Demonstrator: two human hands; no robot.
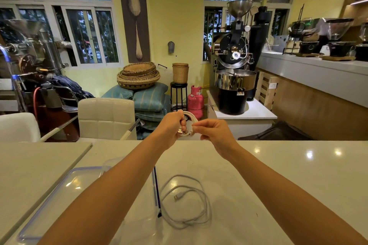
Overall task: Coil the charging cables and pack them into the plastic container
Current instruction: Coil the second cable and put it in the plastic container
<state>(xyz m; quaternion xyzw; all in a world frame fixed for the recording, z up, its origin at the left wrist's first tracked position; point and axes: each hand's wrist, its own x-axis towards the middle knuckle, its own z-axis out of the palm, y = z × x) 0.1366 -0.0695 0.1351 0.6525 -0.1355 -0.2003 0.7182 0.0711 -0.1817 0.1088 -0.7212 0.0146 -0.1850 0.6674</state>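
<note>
**One cable coiled in hand, one loose on the table**

The coiled cable (189,123), white and wound into a small tight ring, is held up in the air beyond the far edge of the table, between both hands. The left hand (172,125) grips the ring, its fingers curled round the near side of the loops, and a metal plug (180,131) sticks out just below them. The right hand (215,131) pinches the ring's right side between thumb and fingertips, with its other fingers curled in.

The loose cable (185,202) lies on the table (288,175) below the arms, in a few wide, untidy loops with one plug end resting inside them. Just left of it is the clear plastic container (156,189), mostly hidden under the left forearm; a dark blue strip runs along its visible edge. Whether anything lies inside it cannot be told. Further left a clear lid (59,191) with a pale blue rim lies flat on the table.

Behind the table stand two white chairs (106,118). Beyond them are stacked baskets (138,75) on cushions, a pink gas cylinder (195,100) and a black coffee roaster (235,77).
</note>
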